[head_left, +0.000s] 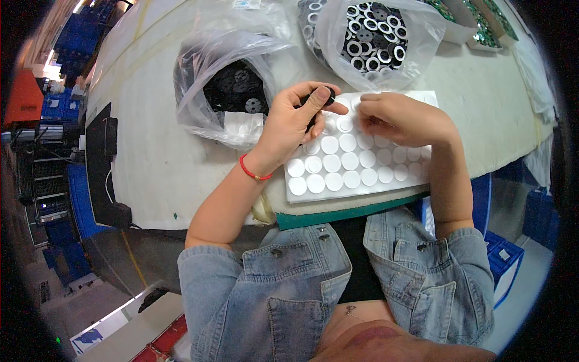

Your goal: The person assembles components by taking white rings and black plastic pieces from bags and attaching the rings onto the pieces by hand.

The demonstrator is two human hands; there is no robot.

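In our left hand [295, 117] we grip black parts [330, 96] between thumb and curled fingers, above the upper left of a white tray [338, 196] set with rows of white discs [350, 161]. Our right hand [404, 117] hangs over the tray's upper right with its fingers bent and bunched, and we cannot tell whether they hold anything. Beyond, on the table [151, 175], we have a bag [190, 90] of black pieces and another bag [425, 30] of black-and-white rings [368, 51].
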